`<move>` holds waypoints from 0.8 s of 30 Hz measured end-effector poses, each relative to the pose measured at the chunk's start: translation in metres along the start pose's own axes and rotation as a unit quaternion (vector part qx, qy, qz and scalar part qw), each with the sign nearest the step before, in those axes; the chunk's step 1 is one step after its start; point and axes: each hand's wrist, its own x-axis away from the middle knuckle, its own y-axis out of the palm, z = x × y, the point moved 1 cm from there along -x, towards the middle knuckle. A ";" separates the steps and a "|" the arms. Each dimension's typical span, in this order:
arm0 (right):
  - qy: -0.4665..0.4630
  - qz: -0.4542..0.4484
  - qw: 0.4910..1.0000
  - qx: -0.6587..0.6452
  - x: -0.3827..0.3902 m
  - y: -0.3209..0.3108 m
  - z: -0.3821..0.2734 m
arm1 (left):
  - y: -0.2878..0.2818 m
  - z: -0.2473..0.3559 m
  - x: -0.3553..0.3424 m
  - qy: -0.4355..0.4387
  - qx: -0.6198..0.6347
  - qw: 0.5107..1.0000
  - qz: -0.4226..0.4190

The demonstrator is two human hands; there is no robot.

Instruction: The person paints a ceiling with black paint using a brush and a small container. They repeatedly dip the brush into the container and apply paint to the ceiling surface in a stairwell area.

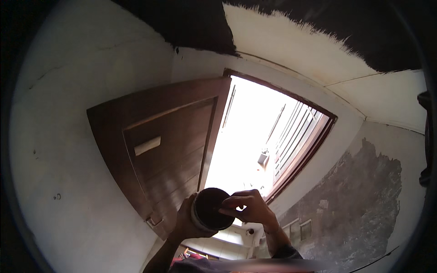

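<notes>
A round container (214,209) with a dark inside and a paler rim is held up in front of me. My left hand (185,223) is wrapped round its left side and underside. At its right edge, my right hand (249,209) reaches over the opening with thumb and forefinger pinched together. The fingertips lie against the dark inside, and whatever they may hold is too dark to make out.
Behind the container a brown wooden door (170,143) stands ajar beside a bright doorway (255,132) with barred railings outside. Overhead, the pale ceiling (291,41) carries ragged-edged dark paint (195,22). A grey patch (359,204) marks the right wall.
</notes>
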 end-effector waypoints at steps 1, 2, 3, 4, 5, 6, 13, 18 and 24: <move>0.006 0.061 0.998 -0.035 -0.001 0.000 -0.001 | -0.001 0.000 0.000 0.001 -0.009 1.000 0.000; 0.001 0.107 0.993 -0.039 0.000 -0.004 0.000 | -0.003 -0.002 0.000 0.012 -0.011 1.000 0.009; 0.006 0.132 0.990 -0.040 -0.001 -0.003 0.001 | -0.004 -0.003 -0.002 0.028 -0.019 0.999 0.023; 0.003 0.163 0.986 -0.040 0.000 -0.005 0.003 | -0.005 -0.004 -0.003 0.018 -0.035 0.999 0.010; 0.008 0.185 0.980 -0.077 0.001 -0.006 0.006 | -0.007 -0.006 -0.007 0.015 -0.057 0.998 0.000; 0.020 0.194 0.978 -0.076 0.002 -0.007 0.008 | -0.008 -0.006 -0.010 0.015 -0.066 0.998 -0.006; 0.081 0.254 0.950 -0.163 0.016 -0.013 0.026 | 0.001 0.010 -0.026 0.047 -0.126 0.988 -0.079; 0.030 0.256 0.957 -0.134 0.023 -0.016 0.024 | 0.005 -0.004 -0.027 -0.025 -0.024 0.994 -0.102; 0.027 0.265 0.959 -0.095 0.029 -0.019 0.018 | 0.014 -0.035 -0.018 0.053 -0.041 0.991 -0.115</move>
